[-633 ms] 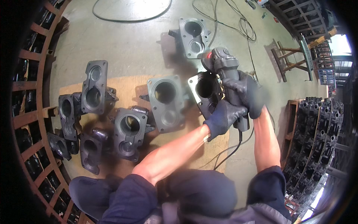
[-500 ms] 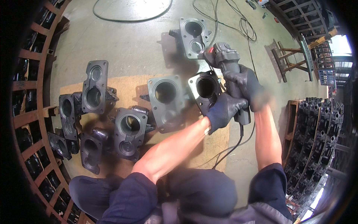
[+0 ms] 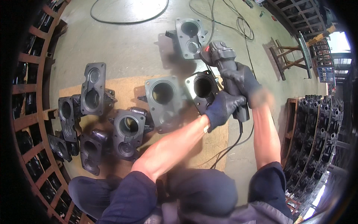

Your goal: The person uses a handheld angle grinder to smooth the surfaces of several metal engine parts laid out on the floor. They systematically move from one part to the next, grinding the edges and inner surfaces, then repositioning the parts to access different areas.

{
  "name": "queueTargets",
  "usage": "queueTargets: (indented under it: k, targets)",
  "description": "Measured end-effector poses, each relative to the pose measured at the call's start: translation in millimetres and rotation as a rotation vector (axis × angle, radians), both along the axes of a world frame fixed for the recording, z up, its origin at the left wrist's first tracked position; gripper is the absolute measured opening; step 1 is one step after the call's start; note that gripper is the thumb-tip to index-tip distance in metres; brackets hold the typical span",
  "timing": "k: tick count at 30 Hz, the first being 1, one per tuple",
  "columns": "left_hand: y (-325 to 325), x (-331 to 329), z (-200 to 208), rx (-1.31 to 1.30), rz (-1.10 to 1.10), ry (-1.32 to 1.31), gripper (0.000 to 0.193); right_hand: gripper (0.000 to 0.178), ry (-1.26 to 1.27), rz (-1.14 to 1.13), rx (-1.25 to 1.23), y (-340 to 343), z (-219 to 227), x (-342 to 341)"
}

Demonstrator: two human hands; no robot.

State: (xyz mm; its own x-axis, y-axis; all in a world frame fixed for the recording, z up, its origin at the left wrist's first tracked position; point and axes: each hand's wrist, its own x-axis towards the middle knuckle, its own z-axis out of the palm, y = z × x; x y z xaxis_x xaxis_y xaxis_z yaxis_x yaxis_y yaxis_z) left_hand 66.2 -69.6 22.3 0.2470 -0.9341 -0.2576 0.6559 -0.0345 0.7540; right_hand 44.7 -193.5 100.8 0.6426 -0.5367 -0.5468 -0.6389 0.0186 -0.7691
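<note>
While hands (image 3: 225, 107) grip grinder (image 3: 226, 64) | brown rack (image 3: 28, 89) holds dark parts (image 3: 24, 108)

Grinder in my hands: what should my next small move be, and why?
Perhaps nudge the head of the grinder slightly left, over the flat face of the far metal part: the head sits by that part's lower right edge, contact being hard to tell, and the left hand and right hand both grip the grinder.

Got a chunky dark grinder (image 3: 223, 54) gripped in gloved left hand (image 3: 223, 109) and right hand (image 3: 244, 81), near a flanged casting (image 3: 201, 100) on cardboard (image 3: 125, 85).
</note>
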Motion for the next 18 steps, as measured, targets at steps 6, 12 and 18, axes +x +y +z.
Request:
queueTargets:
  k: [6, 12, 18]
  targets:
    - [15, -5, 21, 0.123, 0.04, -0.047, 0.021, 0.059, -0.039, 0.034, -0.059, 4, -10, -12]
    - [32, -34, 20, 0.1, -0.105, -0.084, 0.026, 0.038, -0.132, -0.018, -0.005, 6, -43, -92]
    - [41, -63, 31, 0.194, -0.298, -0.131, 0.033, 0.046, -0.213, -0.458, 0.157, 44, -17, -119]
